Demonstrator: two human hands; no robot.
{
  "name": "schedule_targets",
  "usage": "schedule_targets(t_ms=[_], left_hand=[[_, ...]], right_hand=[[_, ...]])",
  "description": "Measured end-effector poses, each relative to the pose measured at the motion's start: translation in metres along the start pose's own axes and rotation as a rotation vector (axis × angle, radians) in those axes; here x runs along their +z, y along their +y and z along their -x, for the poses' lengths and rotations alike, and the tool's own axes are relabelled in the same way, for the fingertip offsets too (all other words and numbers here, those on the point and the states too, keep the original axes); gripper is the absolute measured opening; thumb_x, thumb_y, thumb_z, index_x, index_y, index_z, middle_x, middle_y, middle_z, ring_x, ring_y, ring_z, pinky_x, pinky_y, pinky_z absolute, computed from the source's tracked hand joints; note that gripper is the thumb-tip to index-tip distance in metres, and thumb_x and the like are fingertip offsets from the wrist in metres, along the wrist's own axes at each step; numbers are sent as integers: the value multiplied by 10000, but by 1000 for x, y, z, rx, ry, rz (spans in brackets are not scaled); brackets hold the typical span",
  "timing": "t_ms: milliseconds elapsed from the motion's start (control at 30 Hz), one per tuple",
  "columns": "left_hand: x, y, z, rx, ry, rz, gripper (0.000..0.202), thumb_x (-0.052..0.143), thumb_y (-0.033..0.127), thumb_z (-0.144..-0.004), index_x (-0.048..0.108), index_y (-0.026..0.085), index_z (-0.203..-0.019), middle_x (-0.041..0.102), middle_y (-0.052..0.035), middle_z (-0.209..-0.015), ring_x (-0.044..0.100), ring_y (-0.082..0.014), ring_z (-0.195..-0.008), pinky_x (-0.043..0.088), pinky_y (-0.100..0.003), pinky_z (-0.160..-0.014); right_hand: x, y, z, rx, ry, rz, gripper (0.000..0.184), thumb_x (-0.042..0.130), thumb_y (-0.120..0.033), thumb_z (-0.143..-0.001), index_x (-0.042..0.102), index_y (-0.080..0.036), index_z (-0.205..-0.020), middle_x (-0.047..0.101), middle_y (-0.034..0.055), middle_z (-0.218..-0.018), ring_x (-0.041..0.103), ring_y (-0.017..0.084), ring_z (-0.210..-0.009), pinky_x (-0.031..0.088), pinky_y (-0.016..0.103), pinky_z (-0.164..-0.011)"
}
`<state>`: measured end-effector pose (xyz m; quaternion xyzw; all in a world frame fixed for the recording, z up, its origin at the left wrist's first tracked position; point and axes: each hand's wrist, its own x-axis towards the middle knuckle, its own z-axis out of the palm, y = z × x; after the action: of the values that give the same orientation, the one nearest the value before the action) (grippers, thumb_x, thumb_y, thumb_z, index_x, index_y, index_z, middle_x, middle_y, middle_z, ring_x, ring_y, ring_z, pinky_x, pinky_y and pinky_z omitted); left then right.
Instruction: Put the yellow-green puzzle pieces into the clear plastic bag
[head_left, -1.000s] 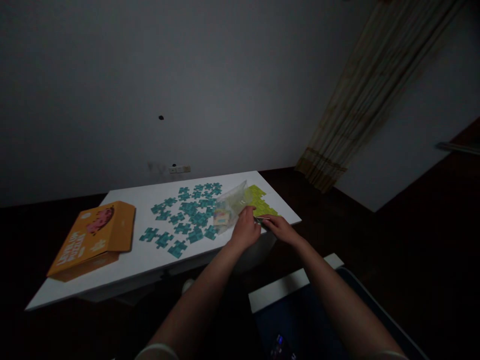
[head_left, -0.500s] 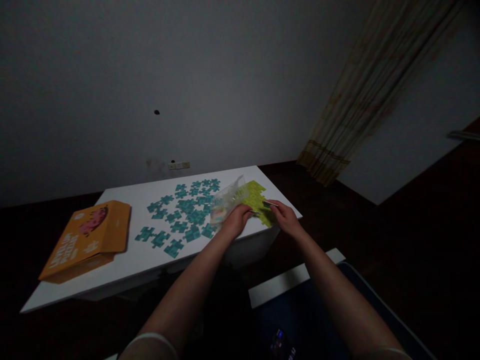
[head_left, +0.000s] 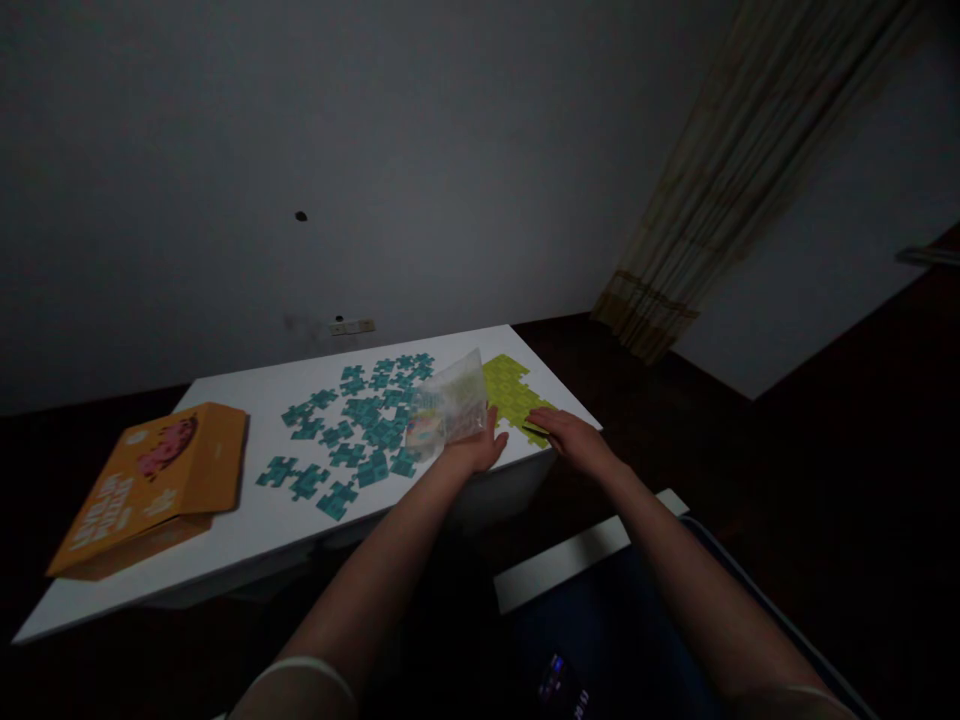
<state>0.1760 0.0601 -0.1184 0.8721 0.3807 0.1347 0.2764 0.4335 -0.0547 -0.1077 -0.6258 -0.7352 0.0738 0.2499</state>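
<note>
A low white table carries several loose teal puzzle pieces and a joined patch of yellow-green pieces at its right end. My left hand holds a clear plastic bag with coloured pieces inside, lifted just above the table between the teal and yellow-green pieces. My right hand lies flat with fingers stretched, touching the near edge of the yellow-green patch at the table's right corner.
An orange puzzle box lies at the table's left end. A curtain hangs at the right against the grey wall. A white board edge and a dark blue surface sit on the dark floor near my arms.
My left hand has raised the bag and shifted it slightly left. My right hand has flattened onto the yellow-green patch; the thin object it pinched earlier is no longer visible.
</note>
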Motion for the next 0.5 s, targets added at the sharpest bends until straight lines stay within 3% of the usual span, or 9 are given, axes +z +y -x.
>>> schedule_targets(t_ms=[67, 200, 333, 500], left_hand=[[8, 9, -12, 20, -5, -6, 737, 617, 414, -1023, 501, 85, -1671, 295, -268, -1869, 216, -456, -1764, 189, -607, -1426], [10, 21, -39, 75, 28, -1, 743, 683, 324, -969, 512, 68, -1645, 417, -280, -1808, 331, -419, -1729, 226, -541, -1428], [2, 17, -51, 81, 93, 6, 801, 823, 392, -900, 553, 75, -1583, 418, -304, -1778, 336, -489, -1693, 283, -603, -1391], [0, 9, -49, 111, 144, 15, 570, 818, 462, -943, 672, 174, -1413, 570, -237, -1624, 464, -479, -1574, 339, -654, -1340]], right_hand=[[-7, 12, 2, 48, -7, 39, 565, 560, -135, -1001, 777, -317, -1490, 702, 44, -1613, 634, 288, -1543, 462, 561, -1335], [-22, 28, 2, 110, -38, 56, 583, 575, -123, -977, 773, -281, -1503, 682, 56, -1633, 610, 297, -1566, 443, 554, -1353], [-29, 33, 2, 124, -39, 62, 564, 555, -147, -998, 777, -298, -1494, 693, 47, -1619, 612, 293, -1565, 439, 564, -1357], [-34, 30, -4, 137, -50, 50, 449, 565, -255, -1079, 791, -290, -1465, 731, 77, -1574, 683, 327, -1482, 514, 554, -1285]])
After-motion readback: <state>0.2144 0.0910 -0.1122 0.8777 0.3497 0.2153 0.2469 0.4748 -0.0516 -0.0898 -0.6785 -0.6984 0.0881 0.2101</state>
